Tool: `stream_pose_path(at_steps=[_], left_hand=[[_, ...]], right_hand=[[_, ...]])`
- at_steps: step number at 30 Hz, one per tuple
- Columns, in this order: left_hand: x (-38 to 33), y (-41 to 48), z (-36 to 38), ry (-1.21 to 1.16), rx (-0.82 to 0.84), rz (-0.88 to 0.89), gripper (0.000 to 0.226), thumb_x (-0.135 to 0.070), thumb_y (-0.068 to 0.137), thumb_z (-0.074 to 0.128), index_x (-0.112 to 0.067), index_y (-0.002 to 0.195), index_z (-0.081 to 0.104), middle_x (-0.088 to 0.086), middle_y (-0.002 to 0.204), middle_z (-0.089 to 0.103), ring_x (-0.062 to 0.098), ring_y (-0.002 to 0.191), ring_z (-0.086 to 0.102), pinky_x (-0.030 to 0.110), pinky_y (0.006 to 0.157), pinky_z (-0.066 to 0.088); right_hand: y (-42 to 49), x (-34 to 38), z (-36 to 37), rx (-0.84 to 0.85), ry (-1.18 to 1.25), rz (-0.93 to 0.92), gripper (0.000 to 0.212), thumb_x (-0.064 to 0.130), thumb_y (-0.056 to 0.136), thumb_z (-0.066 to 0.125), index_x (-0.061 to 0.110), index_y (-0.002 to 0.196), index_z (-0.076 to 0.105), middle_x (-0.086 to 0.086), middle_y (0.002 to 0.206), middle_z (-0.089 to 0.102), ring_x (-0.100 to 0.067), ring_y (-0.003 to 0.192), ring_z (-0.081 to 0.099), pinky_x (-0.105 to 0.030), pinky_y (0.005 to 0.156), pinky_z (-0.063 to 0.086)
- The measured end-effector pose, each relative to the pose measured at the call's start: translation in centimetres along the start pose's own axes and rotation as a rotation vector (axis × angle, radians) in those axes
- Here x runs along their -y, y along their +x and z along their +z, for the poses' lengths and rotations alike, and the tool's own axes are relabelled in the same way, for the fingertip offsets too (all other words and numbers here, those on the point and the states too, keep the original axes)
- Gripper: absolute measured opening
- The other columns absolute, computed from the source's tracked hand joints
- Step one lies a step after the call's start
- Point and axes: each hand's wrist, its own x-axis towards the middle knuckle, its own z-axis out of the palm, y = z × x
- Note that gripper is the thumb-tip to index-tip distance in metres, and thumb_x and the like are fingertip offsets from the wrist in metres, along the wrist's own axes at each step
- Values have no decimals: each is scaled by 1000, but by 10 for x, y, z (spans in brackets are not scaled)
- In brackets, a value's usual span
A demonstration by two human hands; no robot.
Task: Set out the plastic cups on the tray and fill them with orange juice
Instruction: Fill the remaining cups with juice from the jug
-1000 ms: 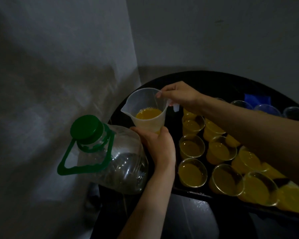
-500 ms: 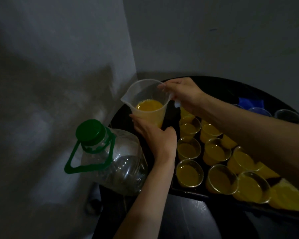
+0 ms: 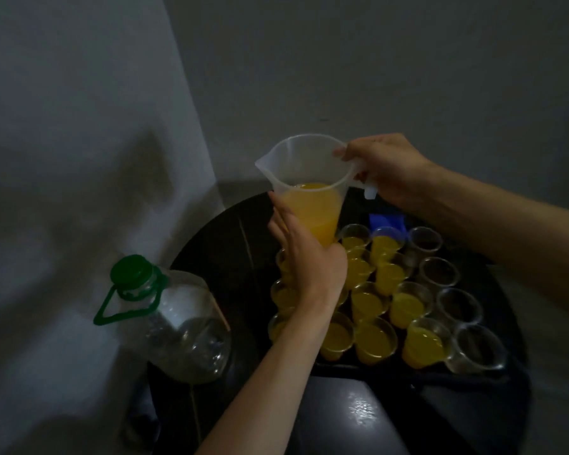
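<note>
A translucent plastic jug point(image 3: 304, 165) about half full of orange juice hangs in the air above the far left of the tray. My right hand point(image 3: 385, 169) grips its handle. My left hand point(image 3: 306, 257) supports the jug's lower side with straight fingers. On the dark tray point(image 3: 408, 372) stand several clear plastic cups. Most hold orange juice point(image 3: 372, 339); the rightmost column of cups point(image 3: 460, 307) is empty. My left forearm hides part of the left column.
A large clear bottle point(image 3: 178, 323) with a green cap and green carry handle stands at the table's left edge. The round dark table point(image 3: 217, 247) sits in a corner of grey walls. A blue item point(image 3: 386, 221) lies behind the cups.
The jug has been lifted higher off the table, both hands staying on it. The view has swung right, bringing the empty right column of cups into sight.
</note>
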Motion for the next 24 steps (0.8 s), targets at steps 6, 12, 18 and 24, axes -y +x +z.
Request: stream_pose_path(at_steps=[6, 12, 18, 24], left_hand=[[-38, -51, 50, -17, 180, 43, 123, 8, 82, 67, -40, 158, -18, -7, 150, 18, 3, 127, 29, 27, 103, 38], [-57, -104, 96, -41, 263, 28, 124, 10, 82, 64, -43, 157, -19, -11, 152, 14, 16, 139, 33, 42, 111, 45], [-56, -145, 135, -61, 359, -23, 125, 10, 81, 64, -49, 154, -20, -17, 160, 3, 23, 148, 24, 51, 115, 40], [-59, -160, 168, -76, 441, -52, 119, 8, 85, 62, -43, 157, -19, -14, 164, -10, 19, 152, 9, 45, 121, 25]], right_hand=[[-49, 18, -85, -172, -78, 34, 23, 13, 85, 72, -1, 102, 74, -6, 81, 60, -13, 65, 51, -22, 53, 41], [-93, 3, -155, -247, -84, 102, 30, 15, 88, 70, -4, 111, 69, -9, 90, 59, -17, 75, 53, -26, 62, 42], [-121, -21, -204, -330, -99, 163, 27, 15, 87, 71, -4, 107, 69, -13, 96, 61, -19, 77, 54, -30, 67, 43], [-131, -38, -239, -413, -99, 203, 10, 14, 87, 71, 4, 84, 67, -11, 85, 59, -17, 68, 53, -27, 59, 40]])
